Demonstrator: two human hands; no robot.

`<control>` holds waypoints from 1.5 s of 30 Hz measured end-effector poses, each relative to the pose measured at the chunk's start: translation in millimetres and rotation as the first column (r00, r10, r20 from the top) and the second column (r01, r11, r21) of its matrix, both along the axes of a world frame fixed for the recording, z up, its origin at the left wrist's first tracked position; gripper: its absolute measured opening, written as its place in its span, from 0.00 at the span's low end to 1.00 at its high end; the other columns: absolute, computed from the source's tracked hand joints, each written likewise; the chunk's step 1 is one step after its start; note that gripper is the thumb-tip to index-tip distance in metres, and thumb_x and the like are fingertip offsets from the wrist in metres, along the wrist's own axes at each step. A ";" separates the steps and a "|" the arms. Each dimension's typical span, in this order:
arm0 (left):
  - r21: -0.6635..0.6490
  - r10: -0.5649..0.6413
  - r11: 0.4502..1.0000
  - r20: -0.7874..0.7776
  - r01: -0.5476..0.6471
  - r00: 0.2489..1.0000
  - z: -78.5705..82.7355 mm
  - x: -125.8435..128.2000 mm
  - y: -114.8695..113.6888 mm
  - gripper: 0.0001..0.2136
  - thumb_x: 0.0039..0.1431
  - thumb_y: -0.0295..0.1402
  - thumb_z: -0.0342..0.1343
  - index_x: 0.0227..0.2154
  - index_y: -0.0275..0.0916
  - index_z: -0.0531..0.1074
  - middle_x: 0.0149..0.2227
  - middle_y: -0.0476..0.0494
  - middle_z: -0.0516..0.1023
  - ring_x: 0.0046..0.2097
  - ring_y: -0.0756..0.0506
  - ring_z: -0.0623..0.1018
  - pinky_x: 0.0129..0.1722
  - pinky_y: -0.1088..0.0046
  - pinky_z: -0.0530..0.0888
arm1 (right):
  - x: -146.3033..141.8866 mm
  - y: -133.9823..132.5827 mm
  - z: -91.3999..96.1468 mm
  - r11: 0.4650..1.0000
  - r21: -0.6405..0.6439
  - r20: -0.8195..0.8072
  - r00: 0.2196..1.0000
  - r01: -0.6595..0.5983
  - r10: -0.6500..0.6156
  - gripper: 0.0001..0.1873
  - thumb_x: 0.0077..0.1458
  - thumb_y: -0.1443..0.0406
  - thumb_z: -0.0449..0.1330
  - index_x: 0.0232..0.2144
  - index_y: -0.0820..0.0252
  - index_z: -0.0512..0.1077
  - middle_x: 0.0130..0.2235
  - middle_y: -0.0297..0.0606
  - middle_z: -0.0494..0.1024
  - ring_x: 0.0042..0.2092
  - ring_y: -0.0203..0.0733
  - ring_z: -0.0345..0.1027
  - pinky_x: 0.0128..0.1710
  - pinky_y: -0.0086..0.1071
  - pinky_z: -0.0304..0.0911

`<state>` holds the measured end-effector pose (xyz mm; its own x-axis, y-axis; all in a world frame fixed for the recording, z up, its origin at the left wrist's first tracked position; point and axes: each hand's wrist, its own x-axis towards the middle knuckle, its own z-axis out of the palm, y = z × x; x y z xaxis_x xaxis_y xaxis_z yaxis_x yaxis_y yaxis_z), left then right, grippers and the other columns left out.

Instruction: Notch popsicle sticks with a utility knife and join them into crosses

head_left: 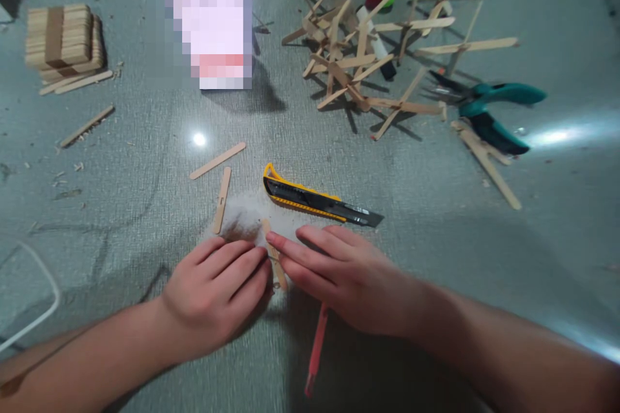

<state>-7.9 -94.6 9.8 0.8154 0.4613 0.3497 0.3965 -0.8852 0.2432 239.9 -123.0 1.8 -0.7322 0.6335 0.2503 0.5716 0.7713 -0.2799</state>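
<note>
I look through one camera worn on my head, facing forward and steeply down at the table [145, 213], near enough that my hands [213, 293] loom large below the middle of the view.

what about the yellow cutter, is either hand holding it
No, the yellow cutter lies on the table, just beyond the right hand.

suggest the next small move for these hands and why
Probably have the bare right hand slide the yellow-and-black utility knife a little farther off: its grey metal blade is extended and lies close to that hand, while both hands, the bare left hand included, are gathered around a pale, flat wooden stick.
</note>
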 end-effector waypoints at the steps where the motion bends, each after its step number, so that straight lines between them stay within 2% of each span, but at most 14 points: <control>1: 0.001 -0.009 1.000 -0.004 0.009 1.000 0.2 -0.3 0.7 0.07 0.61 0.28 0.60 0.42 0.34 0.78 0.46 0.42 0.84 0.45 0.41 0.82 0.43 0.61 0.75 | 0.0 0.1 -0.3 1.000 -0.001 0.002 1.000 -0.001 0.001 0.17 0.69 0.70 0.47 0.48 0.64 0.75 0.61 0.42 0.74 0.50 0.49 0.65 0.41 0.41 0.62; 4: 0.010 -0.028 1.000 -0.014 0.028 1.000 1.5 -1.3 2.3 0.08 0.64 0.27 0.57 0.43 0.34 0.78 0.46 0.42 0.84 0.45 0.41 0.81 0.43 0.60 0.75 | 0.7 -1.3 -2.0 1.000 -0.010 -0.001 1.000 0.015 -0.015 0.18 0.68 0.71 0.48 0.52 0.67 0.74 0.59 0.45 0.74 0.50 0.50 0.65 0.43 0.42 0.63; 7: 0.017 -0.014 1.000 -0.009 0.014 1.000 2.8 -1.7 2.3 0.07 0.64 0.27 0.57 0.42 0.35 0.78 0.45 0.44 0.84 0.44 0.42 0.81 0.42 0.62 0.74 | 2.1 -2.5 -3.3 0.999 -0.034 -0.025 0.999 0.038 -0.039 0.18 0.67 0.72 0.48 0.54 0.68 0.72 0.56 0.46 0.76 0.50 0.49 0.66 0.45 0.41 0.64; 10: 0.011 -0.012 1.000 -0.014 0.012 1.000 2.8 -1.6 1.6 0.07 0.63 0.27 0.59 0.43 0.35 0.79 0.45 0.43 0.84 0.44 0.42 0.81 0.40 0.62 0.74 | 4.0 -0.9 -2.6 0.997 -0.057 -0.075 0.995 0.057 -0.062 0.17 0.68 0.72 0.48 0.52 0.67 0.73 0.53 0.45 0.78 0.50 0.47 0.67 0.45 0.39 0.66; 14: 0.007 -0.010 1.000 -0.013 0.010 1.000 1.4 -0.9 1.5 0.09 0.61 0.28 0.61 0.44 0.34 0.79 0.45 0.42 0.84 0.43 0.41 0.81 0.40 0.61 0.74 | 6.1 2.2 -0.6 0.991 -0.060 -0.119 0.985 0.117 -0.124 0.18 0.70 0.70 0.46 0.49 0.65 0.75 0.53 0.43 0.79 0.50 0.46 0.69 0.47 0.39 0.67; 27: -0.013 0.004 1.000 -0.021 -0.004 1.000 -0.8 0.2 2.6 0.10 0.61 0.29 0.62 0.45 0.33 0.78 0.47 0.42 0.83 0.46 0.41 0.80 0.43 0.61 0.74 | 3.8 0.7 -2.5 0.994 -0.039 -0.029 0.995 0.098 -0.099 0.20 0.64 0.75 0.49 0.55 0.70 0.73 0.58 0.49 0.77 0.52 0.51 0.69 0.44 0.43 0.70; 36: -0.016 0.002 1.000 -0.059 -0.003 0.998 -2.9 -1.3 -1.9 0.15 0.58 0.28 0.64 0.48 0.30 0.78 0.49 0.39 0.82 0.46 0.39 0.79 0.42 0.60 0.76 | 4.7 2.4 -0.6 0.991 -0.100 -0.087 0.991 0.093 -0.102 0.21 0.63 0.77 0.47 0.53 0.71 0.73 0.57 0.46 0.78 0.50 0.48 0.70 0.43 0.41 0.70; 41: 0.007 0.048 0.999 -0.083 -0.048 0.995 -0.4 -1.5 -3.0 0.15 0.57 0.29 0.64 0.47 0.33 0.79 0.48 0.41 0.82 0.44 0.40 0.79 0.39 0.59 0.75 | 5.0 2.9 -1.2 0.989 -0.116 -0.089 0.991 0.094 -0.105 0.21 0.63 0.77 0.47 0.52 0.70 0.74 0.57 0.45 0.78 0.49 0.48 0.69 0.42 0.41 0.69; 45: 0.012 0.035 0.999 -0.073 -0.034 0.997 -0.2 -1.0 -4.4 0.16 0.57 0.30 0.65 0.48 0.33 0.78 0.48 0.40 0.83 0.42 0.40 0.79 0.37 0.59 0.74 | 4.6 2.1 -1.9 0.988 -0.123 -0.097 0.990 0.091 -0.103 0.20 0.64 0.76 0.47 0.53 0.71 0.73 0.58 0.46 0.77 0.50 0.49 0.69 0.43 0.42 0.69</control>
